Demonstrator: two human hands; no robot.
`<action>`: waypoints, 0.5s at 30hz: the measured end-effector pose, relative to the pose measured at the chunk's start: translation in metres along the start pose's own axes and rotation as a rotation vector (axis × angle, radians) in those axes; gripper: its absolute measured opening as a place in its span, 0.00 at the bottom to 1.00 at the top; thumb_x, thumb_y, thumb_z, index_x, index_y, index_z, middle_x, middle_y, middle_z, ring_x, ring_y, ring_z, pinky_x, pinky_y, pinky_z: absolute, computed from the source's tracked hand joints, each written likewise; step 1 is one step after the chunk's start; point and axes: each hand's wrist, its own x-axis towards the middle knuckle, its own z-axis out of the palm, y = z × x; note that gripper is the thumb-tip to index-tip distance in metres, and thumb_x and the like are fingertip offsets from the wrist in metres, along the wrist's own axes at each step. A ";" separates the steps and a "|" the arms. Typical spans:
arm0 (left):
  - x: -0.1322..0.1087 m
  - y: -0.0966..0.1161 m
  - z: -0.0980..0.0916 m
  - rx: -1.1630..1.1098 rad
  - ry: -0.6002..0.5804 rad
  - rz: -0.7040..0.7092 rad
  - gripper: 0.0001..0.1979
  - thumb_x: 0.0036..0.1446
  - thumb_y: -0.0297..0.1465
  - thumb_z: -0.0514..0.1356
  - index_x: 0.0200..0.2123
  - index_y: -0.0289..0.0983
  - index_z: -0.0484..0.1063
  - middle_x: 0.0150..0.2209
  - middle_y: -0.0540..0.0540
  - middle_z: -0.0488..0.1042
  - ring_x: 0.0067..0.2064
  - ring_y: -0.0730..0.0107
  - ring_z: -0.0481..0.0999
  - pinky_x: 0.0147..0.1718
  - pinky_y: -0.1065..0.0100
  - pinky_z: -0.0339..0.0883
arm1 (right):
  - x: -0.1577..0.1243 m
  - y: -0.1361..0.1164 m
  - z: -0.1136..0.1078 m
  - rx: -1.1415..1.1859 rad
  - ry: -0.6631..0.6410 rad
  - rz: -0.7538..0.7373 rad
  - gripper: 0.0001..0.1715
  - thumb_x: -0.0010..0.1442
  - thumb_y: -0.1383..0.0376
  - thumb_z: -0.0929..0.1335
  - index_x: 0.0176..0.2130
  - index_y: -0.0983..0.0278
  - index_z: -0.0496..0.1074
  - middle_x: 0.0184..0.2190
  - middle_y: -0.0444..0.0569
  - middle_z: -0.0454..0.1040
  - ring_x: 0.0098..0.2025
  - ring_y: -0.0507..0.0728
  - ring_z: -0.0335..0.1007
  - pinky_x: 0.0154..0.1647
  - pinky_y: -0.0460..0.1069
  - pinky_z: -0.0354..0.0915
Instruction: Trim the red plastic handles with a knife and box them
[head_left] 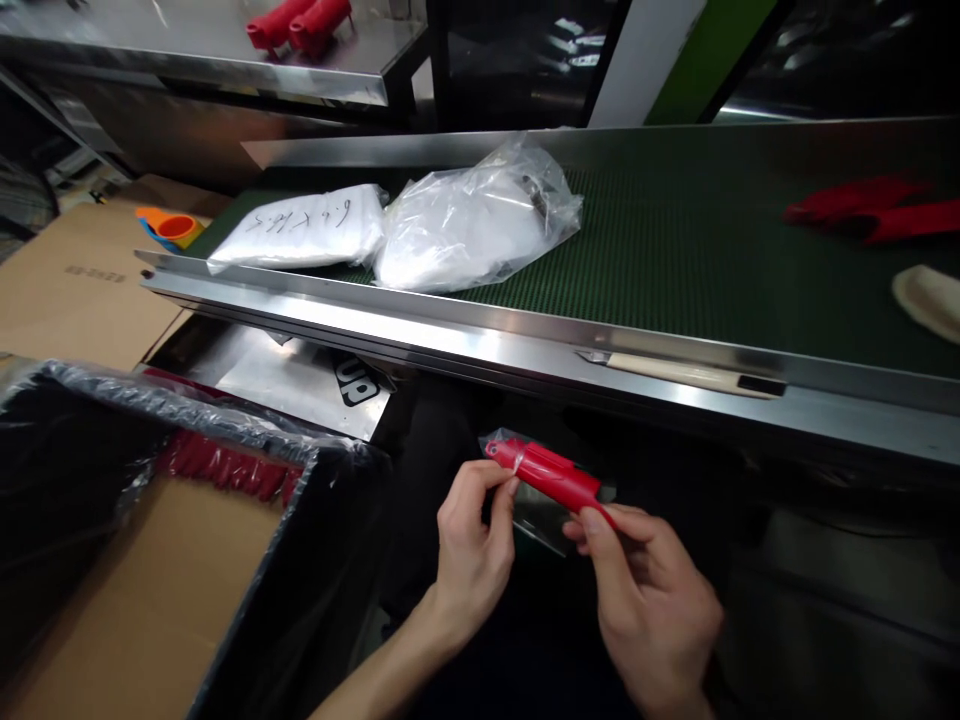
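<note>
Pinching the red tool (553, 475) in its clear sleeve (541, 520), my left hand (471, 550) grips its 10 o'clock end, right hand (649, 590) closed on the other.

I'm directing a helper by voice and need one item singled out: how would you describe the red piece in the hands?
Below the steel edge of the green conveyor belt, both hands meet over the dark floor. The left hand and right hand pinch a slim red piece at its two ends. Unlike the red pieces on the belt, it sits in a clear plastic sleeve.
</note>
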 end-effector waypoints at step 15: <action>-0.008 0.017 -0.023 0.102 -0.157 0.082 0.07 0.64 0.25 0.50 0.34 0.38 0.66 0.33 0.46 0.69 0.33 0.68 0.69 0.32 0.67 0.64 | 0.027 0.038 -0.028 -0.128 -0.589 -0.672 0.25 0.59 0.74 0.64 0.54 0.62 0.75 0.55 0.57 0.74 0.58 0.66 0.69 0.47 0.57 0.76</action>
